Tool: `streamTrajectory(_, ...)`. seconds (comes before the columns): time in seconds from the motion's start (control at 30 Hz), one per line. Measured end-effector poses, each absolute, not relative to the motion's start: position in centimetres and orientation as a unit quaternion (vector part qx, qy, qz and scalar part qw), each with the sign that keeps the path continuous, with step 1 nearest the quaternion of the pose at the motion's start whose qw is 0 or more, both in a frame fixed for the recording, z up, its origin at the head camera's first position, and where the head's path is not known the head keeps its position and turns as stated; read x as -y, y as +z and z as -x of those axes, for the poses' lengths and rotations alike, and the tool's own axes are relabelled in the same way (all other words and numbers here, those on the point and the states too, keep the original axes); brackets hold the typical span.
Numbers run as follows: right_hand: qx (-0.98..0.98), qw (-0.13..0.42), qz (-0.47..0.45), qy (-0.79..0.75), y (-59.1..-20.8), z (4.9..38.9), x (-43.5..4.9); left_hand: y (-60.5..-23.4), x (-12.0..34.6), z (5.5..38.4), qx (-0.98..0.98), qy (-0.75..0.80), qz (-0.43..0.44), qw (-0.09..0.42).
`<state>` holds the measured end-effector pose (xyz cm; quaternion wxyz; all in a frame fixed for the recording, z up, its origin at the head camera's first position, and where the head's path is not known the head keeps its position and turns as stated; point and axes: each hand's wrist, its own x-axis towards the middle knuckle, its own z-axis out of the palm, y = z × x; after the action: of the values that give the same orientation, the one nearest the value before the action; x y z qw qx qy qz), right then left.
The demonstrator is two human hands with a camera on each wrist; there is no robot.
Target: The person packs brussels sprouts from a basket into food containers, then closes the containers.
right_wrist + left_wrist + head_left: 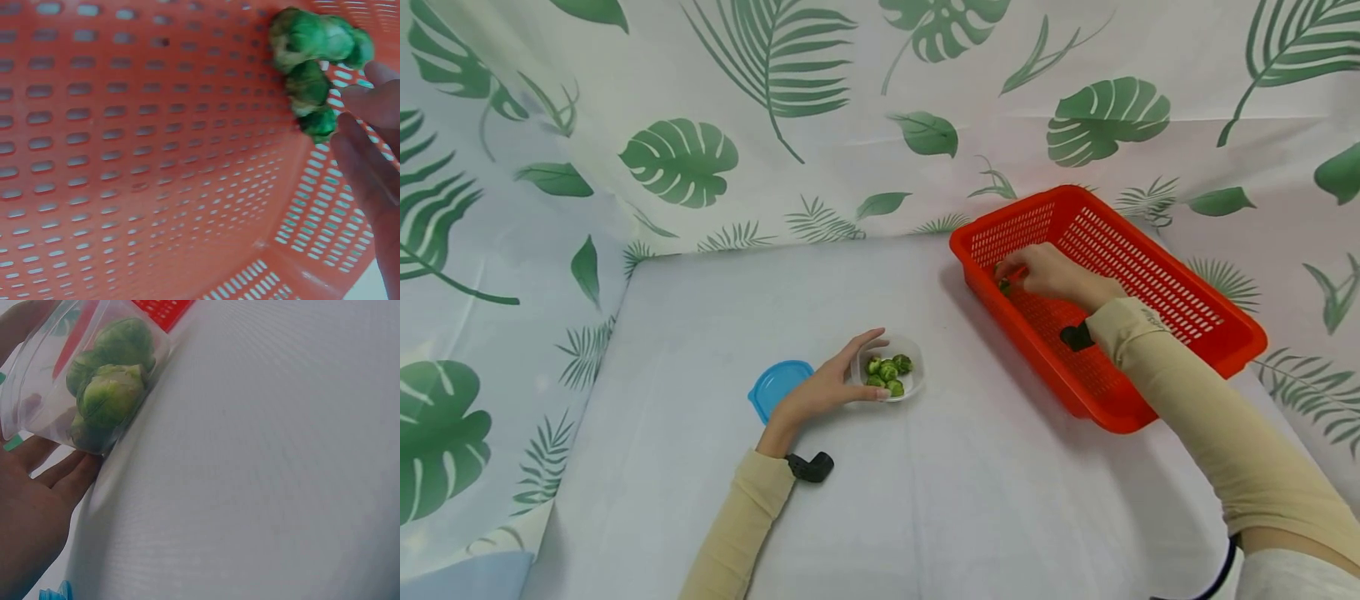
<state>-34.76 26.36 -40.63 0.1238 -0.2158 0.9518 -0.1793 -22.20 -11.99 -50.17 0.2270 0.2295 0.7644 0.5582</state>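
Several Brussels sprouts (888, 368) lie in a clear container (913, 388) within the left hand (831, 385). They are round, with tightly wrapped leaves in mid green shading to yellow-green; in the left wrist view one turns a paler, tan-looking end towards the camera, and they are bunched together at the container's bottom. The left hand is spread around the container, thumb on the near side and fingers on the far side, gripping it.

More sprouts (307, 84) sit beneath the right hand (1056, 275), huddled in a bent row just beside its fingertips; these look bright to dark green with brownish-yellow patches. The right thumb and fingers stand a narrow gap apart, pointing down; whether they pinch a sprout I cannot tell.

Around the right hand is a red basket (1060, 379) with slotted walls, its long body stretching from the fingertips back under the forearm. A blue lid (781, 385) lies just to the left of the left hand. Both hands work over a white tabletop (865, 517), and beige sleeves (1195, 392) cover the forearms. Beyond the hands hangs a leaf-printed curtain (827, 187).
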Motion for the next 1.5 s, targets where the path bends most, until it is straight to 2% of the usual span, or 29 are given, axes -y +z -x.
streamTrajectory(0.57, -0.949, 0.111, 0.253, -0.153, -42.2, 35.4, -27.5, -49.7, 11.5, 22.1, -0.765, 0.553, -0.236, 0.231)
streamTrajectory(0.87, -0.946, 0.077, 0.271, -0.163, -42.3, 35.3, -27.6, -49.6, 11.4, 22.0, -0.76, 0.559, -0.236, 0.232)
streamTrajectory(1.27, -0.958, 0.087, 0.207, -0.177, -41.5, 34.9, -27.8, -49.9, 11.7, 21.9, -0.763, 0.558, -0.235, 0.226)
streamTrajectory(1.5, -0.952, 0.088, 0.21, -0.206, -41.2, 34.6, -27.8, -50.0, 11.9, 22.0, -0.762, 0.56, -0.232, 0.228)
